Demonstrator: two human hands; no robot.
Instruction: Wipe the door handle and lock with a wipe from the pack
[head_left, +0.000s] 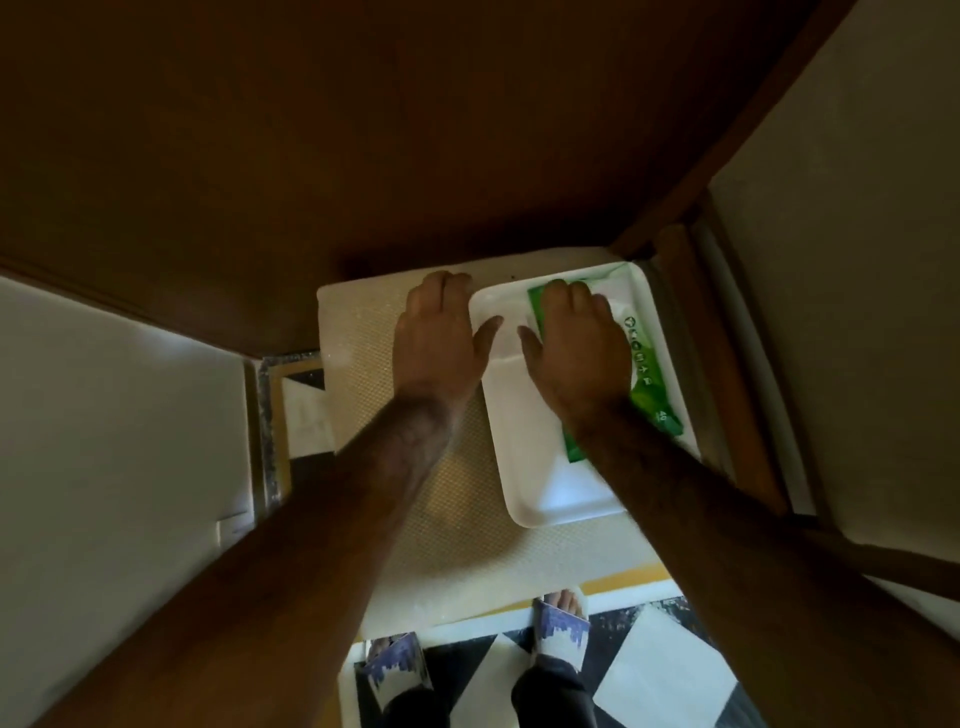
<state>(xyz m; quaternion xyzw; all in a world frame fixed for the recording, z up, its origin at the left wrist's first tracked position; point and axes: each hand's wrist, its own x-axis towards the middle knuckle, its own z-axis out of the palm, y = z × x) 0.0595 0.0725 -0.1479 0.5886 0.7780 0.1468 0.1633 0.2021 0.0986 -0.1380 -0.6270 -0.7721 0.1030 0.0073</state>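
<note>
green wipe pack lies in white tray; right hand flat on it, left hand flat beside, fingers extended, gripping nothing.

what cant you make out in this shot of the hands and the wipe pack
- Head view: door handle and lock are not visible; the dark brown wooden door shows only bare panel.
- The green plastic wipe pack on the white tray is half covered by the right hand; its opening is hidden.
- Pack print is too small to read.
- Left hand fingertips fall in shadow.
</note>
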